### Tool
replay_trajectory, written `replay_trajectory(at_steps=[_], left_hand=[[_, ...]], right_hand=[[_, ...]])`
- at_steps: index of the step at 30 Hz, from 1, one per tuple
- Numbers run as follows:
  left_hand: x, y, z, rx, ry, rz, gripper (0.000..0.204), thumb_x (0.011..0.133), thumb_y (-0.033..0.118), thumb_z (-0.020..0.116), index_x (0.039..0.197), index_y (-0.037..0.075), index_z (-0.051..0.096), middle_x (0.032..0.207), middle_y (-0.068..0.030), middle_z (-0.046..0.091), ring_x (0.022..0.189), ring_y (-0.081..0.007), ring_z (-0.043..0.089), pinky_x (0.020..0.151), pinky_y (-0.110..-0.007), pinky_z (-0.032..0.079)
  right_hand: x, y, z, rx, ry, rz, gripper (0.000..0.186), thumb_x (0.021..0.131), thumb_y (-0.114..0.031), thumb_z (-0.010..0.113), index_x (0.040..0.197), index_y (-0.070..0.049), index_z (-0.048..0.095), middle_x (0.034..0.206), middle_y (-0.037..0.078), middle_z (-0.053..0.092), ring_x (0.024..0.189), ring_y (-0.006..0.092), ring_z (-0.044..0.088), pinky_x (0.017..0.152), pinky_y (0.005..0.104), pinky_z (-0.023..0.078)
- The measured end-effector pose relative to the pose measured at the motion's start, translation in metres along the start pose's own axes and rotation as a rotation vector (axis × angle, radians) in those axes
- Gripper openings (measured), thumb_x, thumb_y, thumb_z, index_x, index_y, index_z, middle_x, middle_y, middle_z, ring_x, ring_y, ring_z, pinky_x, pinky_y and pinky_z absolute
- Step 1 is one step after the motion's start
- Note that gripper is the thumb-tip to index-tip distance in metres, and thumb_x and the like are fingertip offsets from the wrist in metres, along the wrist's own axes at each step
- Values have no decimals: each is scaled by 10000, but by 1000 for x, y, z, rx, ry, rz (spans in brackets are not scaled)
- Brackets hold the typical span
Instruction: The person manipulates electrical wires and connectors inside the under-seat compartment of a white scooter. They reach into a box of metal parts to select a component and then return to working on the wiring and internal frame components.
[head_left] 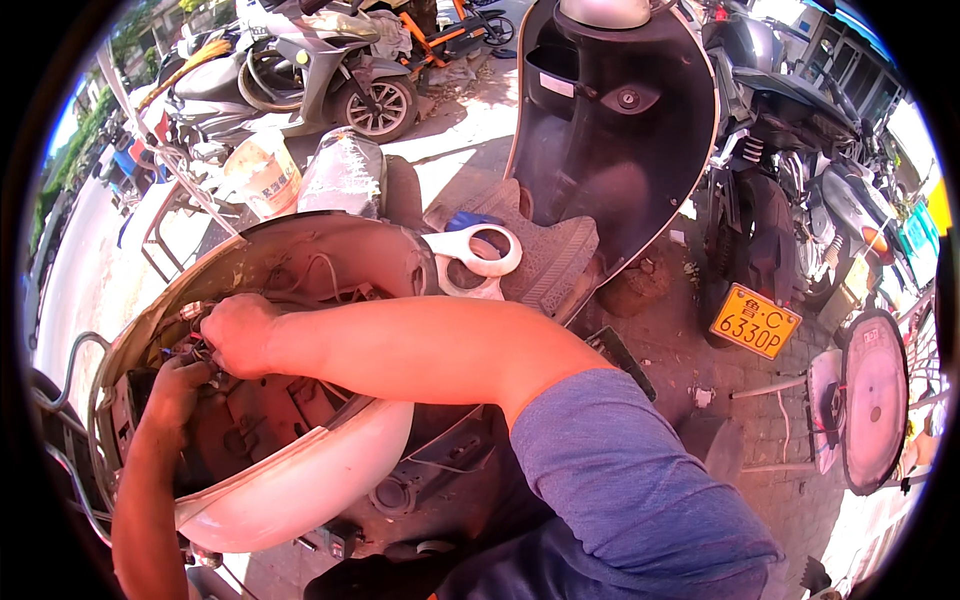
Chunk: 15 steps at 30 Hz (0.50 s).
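In the head view, the left hand (182, 385) and the right hand (240, 335) met inside the open body of a scooter, at the left end of its hollow. Both hands had their fingers bent inward around a small cluster of thin wires (203, 352); the fingertips were partly hidden, so I could not tell whether either one pinched a strand or merely touched it. The wires lay inside the hollow, below the raised rim.

The body shell (300, 480) was a rounded, bulging tub of pale, smooth, glossy material with a thin edge, its inner walls dull and reddish brown. The right forearm crossed above it, bare up to a sleeve (620, 460) of soft, creased blue-grey cloth.

At the shell's far right corner sat a smooth white bracket (481, 250), curved around a rounded opening. Beyond it spread a ridged, dusty footboard (545, 255), and behind that rose a dark front shield (630, 150), broad and curved with a pale edge. Around them were a pale, scuffed bucket (262, 175), a flat yellow rectangular plate (755, 320), an oval pad (875, 385) with a dark border, and paving (775, 440) of small blocks.
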<state>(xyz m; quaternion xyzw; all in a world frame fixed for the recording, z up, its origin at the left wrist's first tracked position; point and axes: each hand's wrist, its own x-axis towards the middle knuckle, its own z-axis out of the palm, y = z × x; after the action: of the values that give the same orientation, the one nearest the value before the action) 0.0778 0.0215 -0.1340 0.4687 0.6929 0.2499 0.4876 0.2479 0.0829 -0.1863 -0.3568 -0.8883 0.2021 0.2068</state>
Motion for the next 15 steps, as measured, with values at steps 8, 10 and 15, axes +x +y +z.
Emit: replay_trajectory(at_steps=[8, 10, 15], left_hand=[[0, 1, 0, 4, -20, -21, 166, 964, 112, 602, 1055, 58, 730, 899, -38, 748, 774, -136, 712, 657, -258, 577], [-2, -1, 0, 34, -31, -40, 171, 968, 110, 596, 1064, 55, 727, 913, -39, 748, 786, -139, 713, 667, -263, 578], [2, -4, -2, -3, -31, -26, 190, 974, 109, 591, 1107, 58, 717, 951, -34, 748, 801, -138, 710, 678, -271, 572]], right_hand=[[7, 15, 22, 45, -19, -63, 310, 949, -326, 670, 1065, -63, 786, 1104, 174, 778, 1098, 375, 731, 969, 485, 571], [6, 14, 23, 31, -3, -75, 299, 954, -327, 666, 1076, -80, 783, 1108, 165, 776, 1091, 378, 730, 967, 490, 570], [1, 13, 13, 173, 9, 5, 236, 940, -298, 679, 1068, -127, 779, 1071, 179, 768, 1056, 391, 725, 923, 505, 570]])
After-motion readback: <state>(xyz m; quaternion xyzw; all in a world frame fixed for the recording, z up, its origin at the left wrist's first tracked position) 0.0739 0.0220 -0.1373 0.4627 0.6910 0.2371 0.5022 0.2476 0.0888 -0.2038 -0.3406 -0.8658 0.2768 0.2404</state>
